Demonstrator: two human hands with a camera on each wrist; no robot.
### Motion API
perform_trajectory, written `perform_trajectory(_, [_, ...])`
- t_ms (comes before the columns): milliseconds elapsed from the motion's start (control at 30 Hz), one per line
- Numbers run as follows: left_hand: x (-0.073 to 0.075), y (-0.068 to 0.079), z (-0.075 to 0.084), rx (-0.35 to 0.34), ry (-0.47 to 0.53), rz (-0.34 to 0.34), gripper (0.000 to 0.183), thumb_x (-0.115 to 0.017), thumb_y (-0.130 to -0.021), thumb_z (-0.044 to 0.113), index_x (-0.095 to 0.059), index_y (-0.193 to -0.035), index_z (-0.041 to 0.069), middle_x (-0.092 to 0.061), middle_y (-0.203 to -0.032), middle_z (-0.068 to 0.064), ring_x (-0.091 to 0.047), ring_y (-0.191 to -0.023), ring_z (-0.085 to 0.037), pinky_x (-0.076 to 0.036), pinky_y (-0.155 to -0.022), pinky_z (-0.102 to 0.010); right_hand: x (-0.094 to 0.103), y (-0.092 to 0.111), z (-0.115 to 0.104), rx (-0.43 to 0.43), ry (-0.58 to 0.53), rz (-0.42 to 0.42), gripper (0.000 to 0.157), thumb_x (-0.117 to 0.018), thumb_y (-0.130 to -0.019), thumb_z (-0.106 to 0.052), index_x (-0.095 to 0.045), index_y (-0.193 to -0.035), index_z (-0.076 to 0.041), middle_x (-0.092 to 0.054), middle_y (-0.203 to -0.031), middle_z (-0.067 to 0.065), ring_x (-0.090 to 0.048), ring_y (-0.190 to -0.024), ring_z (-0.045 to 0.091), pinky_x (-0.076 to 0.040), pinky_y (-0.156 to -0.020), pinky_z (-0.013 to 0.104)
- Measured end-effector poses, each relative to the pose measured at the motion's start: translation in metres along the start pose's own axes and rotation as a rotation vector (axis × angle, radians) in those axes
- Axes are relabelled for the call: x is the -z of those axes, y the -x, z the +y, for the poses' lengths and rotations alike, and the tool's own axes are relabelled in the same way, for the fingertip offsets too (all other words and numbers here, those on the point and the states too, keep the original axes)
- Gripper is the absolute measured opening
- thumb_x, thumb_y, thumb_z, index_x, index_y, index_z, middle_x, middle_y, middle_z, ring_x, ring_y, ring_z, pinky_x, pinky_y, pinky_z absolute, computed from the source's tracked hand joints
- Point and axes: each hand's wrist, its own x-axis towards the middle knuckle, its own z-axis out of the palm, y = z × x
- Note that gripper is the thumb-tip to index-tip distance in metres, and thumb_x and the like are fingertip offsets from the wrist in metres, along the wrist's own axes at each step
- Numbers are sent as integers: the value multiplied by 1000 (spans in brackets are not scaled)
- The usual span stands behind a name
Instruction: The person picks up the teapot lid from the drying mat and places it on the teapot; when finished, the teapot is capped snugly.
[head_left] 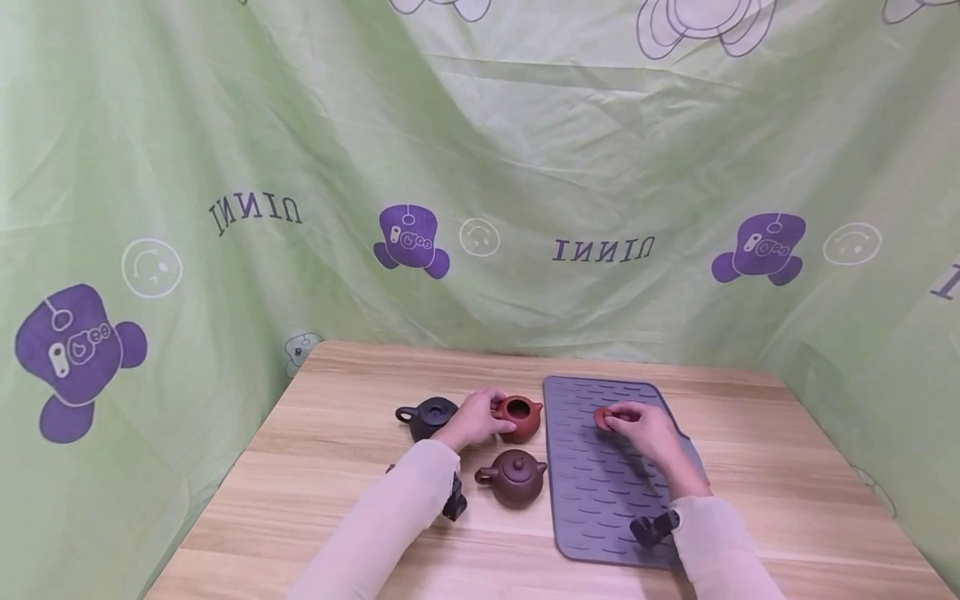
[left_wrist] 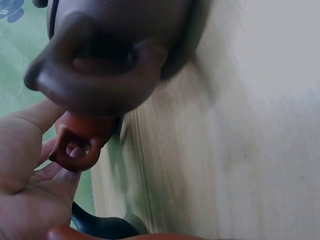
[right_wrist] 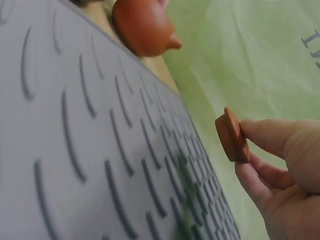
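My left hand [head_left: 474,418] grips an orange-red teapot [head_left: 529,426] from its handle side, thumb at the front and fingers behind. The teapot's top is uncovered, and its dark round opening faces up. In the left wrist view its looped handle [left_wrist: 75,162] shows beside the fingers. Over the grey mat, my right hand [head_left: 647,429] pinches a small orange-red lid [head_left: 602,418] between thumb and fingers. The right wrist view shows this lid [right_wrist: 231,136] edge-on, raised above the mat. A purple-brown teapot [head_left: 517,492] with its lid on stands in front of the orange-red one.
A black teapot [head_left: 420,417] stands left of my left hand. Another reddish piece [left_wrist: 125,236] shows at the bottom of the left wrist view, mostly cut off. The grey ridged mat [head_left: 600,517] lies on the wooden table [head_left: 780,467]. A green printed cloth [head_left: 525,317] hangs behind.
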Motion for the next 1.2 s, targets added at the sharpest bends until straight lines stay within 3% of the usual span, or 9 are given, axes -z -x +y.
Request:
perform_trajectory(300, [2,1,1,16,7,-6,50,-83,-79,16,-61,-119,-3,-63,-110,-13,-59,-104,-26,-47,-92,-37,-13,-13,-29,11,-36,-2,22,-77,-85,-17,-73,-100,-2,-71,-90,9,-63,-82,22,-48,-71,34])
perform_trajectory(633, [4,1,2,7,1,-3,50,-83,-79,16,-61,-119,-4,-63,-110,-14,-59,-105,-27,-47,-92,-38,-38,-25,-70,79,-81,-36,20,-78,-83,-15,-75,-98,-4,-72,-88,7,-66,-83,22,-50,-76,37])
perform_trajectory(1200, [2,0,1,-24,0,-19,47,-83,-79,17,-62,-116,-2,-65,-107,-11,-60,-100,-24,-48,-87,-34,-77,-28,-97,109,-35,-87,16,-79,-81,-14,-76,-95,-6,-72,-93,6,-64,-91,26,-50,-82,42])
